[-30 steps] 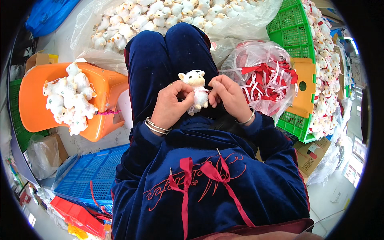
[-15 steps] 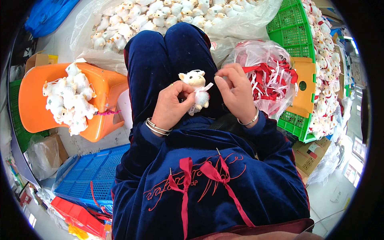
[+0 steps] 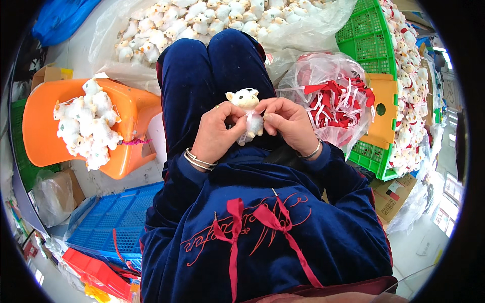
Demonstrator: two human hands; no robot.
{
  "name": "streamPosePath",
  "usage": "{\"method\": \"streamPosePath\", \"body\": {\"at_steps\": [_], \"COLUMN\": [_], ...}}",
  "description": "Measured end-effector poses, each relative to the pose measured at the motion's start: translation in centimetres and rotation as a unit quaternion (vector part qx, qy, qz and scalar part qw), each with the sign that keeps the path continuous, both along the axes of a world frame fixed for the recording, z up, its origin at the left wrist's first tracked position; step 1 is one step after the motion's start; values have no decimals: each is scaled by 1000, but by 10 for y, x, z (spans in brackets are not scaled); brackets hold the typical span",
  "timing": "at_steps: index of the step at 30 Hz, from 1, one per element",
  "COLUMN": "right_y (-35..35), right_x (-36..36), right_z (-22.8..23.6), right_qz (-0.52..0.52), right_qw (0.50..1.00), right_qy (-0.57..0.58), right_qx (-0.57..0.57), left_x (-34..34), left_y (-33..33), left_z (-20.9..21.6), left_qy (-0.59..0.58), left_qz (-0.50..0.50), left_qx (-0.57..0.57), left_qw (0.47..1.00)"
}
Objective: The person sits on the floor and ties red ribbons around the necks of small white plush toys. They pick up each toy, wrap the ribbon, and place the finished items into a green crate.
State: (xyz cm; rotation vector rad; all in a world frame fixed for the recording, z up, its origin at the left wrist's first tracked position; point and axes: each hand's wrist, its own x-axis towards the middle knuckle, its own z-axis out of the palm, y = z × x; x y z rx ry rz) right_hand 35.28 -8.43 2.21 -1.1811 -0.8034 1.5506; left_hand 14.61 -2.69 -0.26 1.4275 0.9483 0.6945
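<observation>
Velvet jacket (image 3: 273, 242), dark blue with red ribbon ties, lies nearest the viewer; beyond it both forearms converge over the lap. Left hand (image 3: 217, 126), a metal bangle at its wrist, grips a small white plush toy (image 3: 254, 123) between thumb and curled fingers, head away from the wearer, belly turned up. Right hand (image 3: 293, 123) meets the toy from the opposite side, fingertips drawn together beside the neck; whether they pinch the pale ribbon (image 3: 251, 113) there cannot be told, the contact being partly hidden. The toy is held just above the trousers (image 3: 194, 70), between the two hands. For good handling, the left grip should be firm enough to stop the soft body turning, yet light enough not to crush the pile; the right fingertips do best working close to the neck, with the ribbon flat, untwisted and clear of the fur, and any pull kept gentle and even. Farther out, at left, an orange chair (image 3: 40, 121) bears a cluster of similar toys (image 3: 88, 118); at right, a clear plastic bag (image 3: 305, 70) holds red and white ribbon pieces (image 3: 336, 103) beside a green crate (image 3: 365, 40). Beyond the knees a larger heap of white toys (image 3: 197, 22) lies in plastic sheeting.
</observation>
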Motion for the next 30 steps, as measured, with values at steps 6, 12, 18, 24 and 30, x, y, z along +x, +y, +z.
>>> {"method": "streamPosePath", "body": {"at_steps": [6,12,18,24,30], "right_y": [6,11,8,6,12], "right_x": [17,5,5,4,3], "right_z": [-3,0,-3,3,6], "right_qz": [-58,-23,-69,-100,43], "right_qw": [976,977,985,987,981], "right_qy": [14,-14,34,-94,-187], "right_qx": [-211,-213,-154,-82,17], "left_x": [0,0,0,0,0], "left_y": [-1,0,0,-1,0], "left_z": [0,-1,1,-2,2], "left_qy": [5,0,-8,-5,-2], "left_qz": [2,-4,1,3,1], "left_qx": [-1,-8,-5,-13,-9], "left_qw": [1000,1000,1000,1000,1000]}}
